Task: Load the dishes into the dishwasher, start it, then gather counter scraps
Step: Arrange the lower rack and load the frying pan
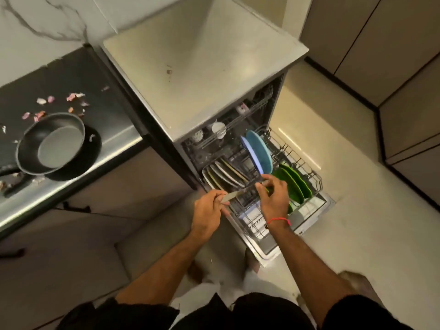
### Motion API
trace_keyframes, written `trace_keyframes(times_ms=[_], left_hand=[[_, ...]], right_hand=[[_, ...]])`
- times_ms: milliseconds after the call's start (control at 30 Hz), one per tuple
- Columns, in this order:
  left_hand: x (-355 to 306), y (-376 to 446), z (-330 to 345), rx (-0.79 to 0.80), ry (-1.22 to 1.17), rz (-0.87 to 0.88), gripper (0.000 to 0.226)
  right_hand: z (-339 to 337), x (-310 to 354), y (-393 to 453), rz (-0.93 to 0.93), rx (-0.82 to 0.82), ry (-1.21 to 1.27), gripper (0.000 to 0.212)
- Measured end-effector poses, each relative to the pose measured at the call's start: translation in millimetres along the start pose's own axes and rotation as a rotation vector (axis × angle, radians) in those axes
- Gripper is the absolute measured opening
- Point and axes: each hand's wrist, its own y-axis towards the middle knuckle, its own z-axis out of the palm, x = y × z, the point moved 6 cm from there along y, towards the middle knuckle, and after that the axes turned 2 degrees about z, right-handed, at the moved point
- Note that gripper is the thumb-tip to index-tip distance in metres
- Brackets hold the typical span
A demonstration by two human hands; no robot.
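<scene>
In the head view, your left hand (208,211) grips the handle end of a knife (240,193), fingers curled round it. Your right hand (272,197) pinches the other end, near the tip. The knife hangs over the lower rack (297,160), just above its near-left part, between the white plates (223,173) at 10 o'clock and the green plates (294,182) at 3 o'clock. Blue plates (259,152) stand behind at 12.

Its long axis runs from about 8 o'clock to 2 o'clock, nearly level, handle toward you, tip pointing up-right toward the blue plates.

The risks: your right fingers sit on the blade end, so a slip could cut them. Lower it flat and it could drop through the rack wires or knock the white plates. Whether a cutlery basket lies below, I cannot tell; your hands hide it.

On the surface (114,141) at 9 o'clock, a pan (51,144) and scraps (75,96) still wait.
</scene>
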Motion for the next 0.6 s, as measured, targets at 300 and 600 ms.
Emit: trace_keyframes(times_ms=[300,600], left_hand=[[69.6,-4.6,74.1,0.073,-0.061,-0.012,0.024],[193.1,16.5,166.7,0.162,-0.079,-0.172,0.028]], right_hand=[[45.3,-80.6,9.8,-0.552,0.399,-0.64,0.028],[84.0,-201.4,55.3,-0.71,0.571,-0.83,0.021]])
